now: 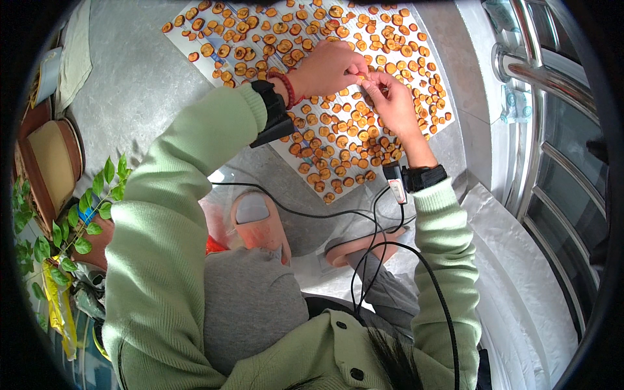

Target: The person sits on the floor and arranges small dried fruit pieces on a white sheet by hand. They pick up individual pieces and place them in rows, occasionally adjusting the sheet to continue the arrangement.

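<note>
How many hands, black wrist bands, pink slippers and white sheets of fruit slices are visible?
Hands: 2, left hand and right hand
Black wrist bands: 2
Pink slippers: 2
White sheet under orange fruit slices: 1
Total: 7

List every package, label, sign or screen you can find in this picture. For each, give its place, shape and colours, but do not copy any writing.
Printed sheet: flat on the floor under the fruit slices, pale with blue markings.
Yellow packet: lower left by the leafy plant, long, crinkled.
Small tag: at the right wrist strap, white with red.
Stickers: on the metal railing, upper right, small, pale blue-green.
No screens visible.
</note>
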The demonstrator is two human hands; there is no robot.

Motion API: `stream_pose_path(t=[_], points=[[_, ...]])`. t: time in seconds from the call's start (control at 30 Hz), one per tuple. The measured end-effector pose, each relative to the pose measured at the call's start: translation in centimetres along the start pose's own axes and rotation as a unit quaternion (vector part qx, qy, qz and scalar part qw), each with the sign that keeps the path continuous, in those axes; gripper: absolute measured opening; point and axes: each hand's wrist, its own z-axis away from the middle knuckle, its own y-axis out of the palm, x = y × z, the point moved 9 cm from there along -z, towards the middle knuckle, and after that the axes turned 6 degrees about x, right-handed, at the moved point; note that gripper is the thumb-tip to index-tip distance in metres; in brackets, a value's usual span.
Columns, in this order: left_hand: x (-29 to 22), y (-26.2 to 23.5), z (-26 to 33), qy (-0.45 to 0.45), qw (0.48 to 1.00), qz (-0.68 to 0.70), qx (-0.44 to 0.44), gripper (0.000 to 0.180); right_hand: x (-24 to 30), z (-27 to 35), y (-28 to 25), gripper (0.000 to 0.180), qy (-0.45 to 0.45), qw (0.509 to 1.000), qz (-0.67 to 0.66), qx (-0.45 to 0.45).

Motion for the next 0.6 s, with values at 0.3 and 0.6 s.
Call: stream_pose_path(t=[0.3,0.6], points=[[1.4,-2.4,0.6,0.011,0.993,-0.064,-0.094,0.013,4.3,1.3,0.9,0.006,-0.238,0.902,0.337,-0.131],[9.5,-5.2,-1.3,-0.119,0.963,-0.181,-0.16,0.026,5.5,1.0,0.1,0.007,-0.242,0.902,0.329,-0.142]])
